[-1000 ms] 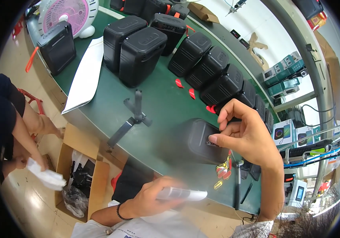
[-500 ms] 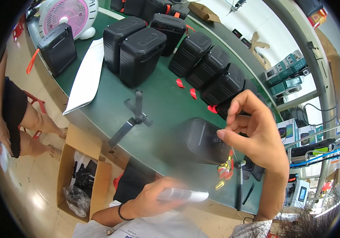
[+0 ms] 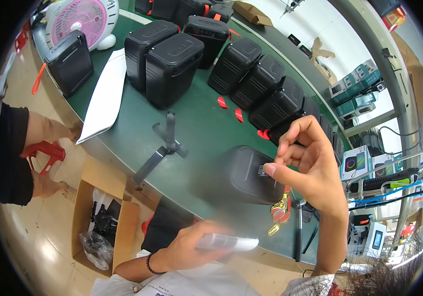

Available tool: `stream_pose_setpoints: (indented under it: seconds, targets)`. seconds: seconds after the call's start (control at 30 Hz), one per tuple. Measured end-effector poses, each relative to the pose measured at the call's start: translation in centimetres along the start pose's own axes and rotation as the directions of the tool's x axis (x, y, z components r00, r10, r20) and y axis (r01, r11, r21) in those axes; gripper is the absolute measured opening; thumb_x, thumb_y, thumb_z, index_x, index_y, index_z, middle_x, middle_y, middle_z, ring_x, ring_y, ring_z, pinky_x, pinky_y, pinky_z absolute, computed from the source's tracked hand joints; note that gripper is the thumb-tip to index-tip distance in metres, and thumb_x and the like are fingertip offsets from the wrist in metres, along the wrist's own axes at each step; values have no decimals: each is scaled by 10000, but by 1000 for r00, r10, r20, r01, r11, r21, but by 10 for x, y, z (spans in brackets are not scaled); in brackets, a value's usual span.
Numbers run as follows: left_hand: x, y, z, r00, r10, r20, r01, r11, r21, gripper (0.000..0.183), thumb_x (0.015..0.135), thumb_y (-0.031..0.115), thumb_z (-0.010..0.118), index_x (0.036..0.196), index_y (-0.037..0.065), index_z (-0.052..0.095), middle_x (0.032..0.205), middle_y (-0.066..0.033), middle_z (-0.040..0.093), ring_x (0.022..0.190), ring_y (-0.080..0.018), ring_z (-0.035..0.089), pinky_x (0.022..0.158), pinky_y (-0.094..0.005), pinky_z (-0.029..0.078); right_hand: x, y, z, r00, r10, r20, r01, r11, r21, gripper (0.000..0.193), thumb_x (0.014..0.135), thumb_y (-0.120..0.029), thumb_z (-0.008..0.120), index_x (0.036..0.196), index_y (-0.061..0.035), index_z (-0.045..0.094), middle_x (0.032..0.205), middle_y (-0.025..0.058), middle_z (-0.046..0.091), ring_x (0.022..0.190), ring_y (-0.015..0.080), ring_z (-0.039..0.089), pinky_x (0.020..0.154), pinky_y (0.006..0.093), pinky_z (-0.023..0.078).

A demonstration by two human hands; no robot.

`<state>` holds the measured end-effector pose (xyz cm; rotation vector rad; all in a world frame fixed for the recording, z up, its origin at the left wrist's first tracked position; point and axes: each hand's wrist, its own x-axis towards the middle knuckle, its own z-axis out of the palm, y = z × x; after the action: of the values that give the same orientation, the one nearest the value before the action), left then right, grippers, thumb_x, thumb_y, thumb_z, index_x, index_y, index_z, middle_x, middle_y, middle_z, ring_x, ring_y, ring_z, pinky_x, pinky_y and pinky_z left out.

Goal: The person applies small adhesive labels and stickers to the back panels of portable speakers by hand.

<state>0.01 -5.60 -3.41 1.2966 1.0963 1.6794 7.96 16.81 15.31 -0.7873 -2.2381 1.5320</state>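
My left hand [image 3: 189,246], with a dark beaded bracelet at the wrist, is closed around a flat white object [image 3: 245,243] by the table's near edge; blur hides its exact kind. My right hand [image 3: 312,170] is raised over a black portable speaker [image 3: 243,172], thumb and fingertips drawn together in a pinch. Whatever may be between those fingertips is too small to make out. The speaker lies on the green table [image 3: 196,133], a small printed patch showing near my thumb. Red and yellow tags [image 3: 281,209] lie close to the speaker, near a hammer-like tool [image 3: 298,229].
More black speakers [image 3: 174,69] stand along the table's far side, with small red pieces [image 3: 239,115] before them. A dark bracket-like part [image 3: 170,140] and white sheet [image 3: 105,98] lie leftward. A pink-white fan [image 3: 78,27], open carton [image 3: 103,172] and another person's legs [image 3: 14,158] are left.
My right hand has dipped slightly and moved a little left over the speaker. My left hand keeps its hold. The person at the left has shifted, showing more of a red stool.
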Motion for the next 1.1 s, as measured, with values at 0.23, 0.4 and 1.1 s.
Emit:
stream_pose_setpoints:
  seconds: [0.23, 0.4, 1.1]
  targets:
    - [-1, -2, 0, 1000, -1, 8, 1, 1000, -10, 489, 864, 9, 830, 1262, 11, 547, 1195, -218, 697, 1108, -260, 725, 926, -348, 597, -1, 5, 2, 1000, 27, 8, -27, 999, -19, 465, 807, 54, 812, 1113, -58, 480, 1008, 32, 549, 833, 68, 637, 722, 233, 512]
    - [-3, -2, 1, 1000, -20, 2, 20, 1000, -17, 491, 866, 4, 826, 1269, 9, 545, 1195, -216, 696, 1115, -263, 723, 937, -350, 596, -2, 4, 2, 999, 48, 3, -48, 998, -30, 457, 811, 58, 798, 1118, -57, 479, 1020, 33, 546, 829, 69, 633, 721, 233, 513]
    - [-1, -1, 2, 1000, -28, 14, 28, 1000, -1, 503, 868, 10, 826, 1283, 17, 542, 1204, -214, 689, 1123, -257, 717, 934, -349, 594, -5, -2, 8, 997, 70, -44, -77, 983, -167, 420, 793, 75, 789, 1070, -45, 496, 984, 39, 551, 779, 69, 628, 685, 228, 520]
